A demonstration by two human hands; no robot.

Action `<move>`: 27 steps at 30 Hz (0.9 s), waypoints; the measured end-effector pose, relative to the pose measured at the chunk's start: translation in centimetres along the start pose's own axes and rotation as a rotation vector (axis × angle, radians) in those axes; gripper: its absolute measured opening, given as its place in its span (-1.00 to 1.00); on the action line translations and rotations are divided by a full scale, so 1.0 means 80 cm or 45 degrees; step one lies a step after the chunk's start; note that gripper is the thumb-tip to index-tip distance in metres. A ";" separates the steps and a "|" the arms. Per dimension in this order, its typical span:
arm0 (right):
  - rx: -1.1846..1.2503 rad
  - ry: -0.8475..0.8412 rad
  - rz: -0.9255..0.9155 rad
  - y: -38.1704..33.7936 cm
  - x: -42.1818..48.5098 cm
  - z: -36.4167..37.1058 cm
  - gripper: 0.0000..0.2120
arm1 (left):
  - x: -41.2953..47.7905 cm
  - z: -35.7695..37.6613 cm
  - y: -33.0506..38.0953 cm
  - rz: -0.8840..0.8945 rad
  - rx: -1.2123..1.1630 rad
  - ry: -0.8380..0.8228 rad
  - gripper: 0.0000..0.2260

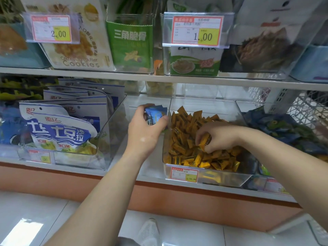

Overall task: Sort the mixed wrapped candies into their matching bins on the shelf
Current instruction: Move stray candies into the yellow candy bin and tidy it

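Note:
A clear bin (221, 180) on the lower shelf is full of orange wrapped candies (184, 144). My right hand (218, 137) is down in that pile, fingers curled round an orange candy (204, 141). My left hand (145, 132) hovers just left of the bin's wall and grips several blue wrapped candies (156, 114). To the right, another clear bin (241, 110) holds dark blue wrapped candies (284, 128).
Blue-and-white snack bags (58, 128) fill a clear bin at the left. The upper shelf (159, 78) carries cookie and green snack packs behind price tags. A bare gap of shelf lies under my left hand. My white shoe (149, 231) shows on the tiled floor.

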State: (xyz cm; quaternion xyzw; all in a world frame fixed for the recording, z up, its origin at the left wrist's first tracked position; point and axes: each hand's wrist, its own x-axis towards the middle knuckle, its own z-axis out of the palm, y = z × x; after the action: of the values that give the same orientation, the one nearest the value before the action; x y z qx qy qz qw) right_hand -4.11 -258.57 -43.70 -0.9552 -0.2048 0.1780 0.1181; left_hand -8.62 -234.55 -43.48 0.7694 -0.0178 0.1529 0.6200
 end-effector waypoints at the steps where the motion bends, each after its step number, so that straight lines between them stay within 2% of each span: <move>1: 0.036 0.053 -0.013 0.004 -0.007 -0.001 -0.75 | -0.002 0.005 0.004 0.010 -0.019 -0.020 -0.66; 7: 0.413 0.466 0.011 0.023 -0.038 -0.005 -0.72 | -0.015 0.037 0.013 0.003 0.054 -0.243 -0.54; 9: 0.598 0.574 0.040 0.027 -0.045 -0.001 -0.75 | -0.019 0.051 0.013 -0.056 0.078 -0.291 -0.61; 12: 1.022 0.752 0.084 0.026 -0.051 0.009 -0.79 | -0.028 0.077 0.013 -0.247 -0.159 -0.345 -0.77; 15: 1.548 0.789 0.021 0.017 -0.055 0.022 -0.80 | -0.034 0.099 0.014 -0.335 -0.282 -0.361 -0.78; 18: 1.824 0.732 -0.012 0.012 -0.058 0.028 -0.65 | -0.034 0.109 0.018 -0.419 -0.460 -0.410 -0.78; 20: 1.814 0.742 0.004 0.013 -0.059 0.029 -0.63 | -0.032 0.110 0.020 -0.491 -0.641 -0.510 -0.76; 22: 1.702 0.770 0.049 0.015 -0.059 0.030 -0.68 | -0.032 0.112 0.019 -0.505 -0.738 -0.602 -0.75; 27: 1.142 0.820 0.138 0.022 -0.064 0.025 -0.93 | -0.028 0.119 0.015 -0.479 -0.610 -0.426 -0.75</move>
State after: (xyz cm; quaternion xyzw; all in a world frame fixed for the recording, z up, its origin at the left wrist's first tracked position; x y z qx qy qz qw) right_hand -8.65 -262.02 -44.56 -0.8267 -0.0130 -0.0475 0.5604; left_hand -9.00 -244.36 -44.69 0.6061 -0.0123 -0.1009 0.7888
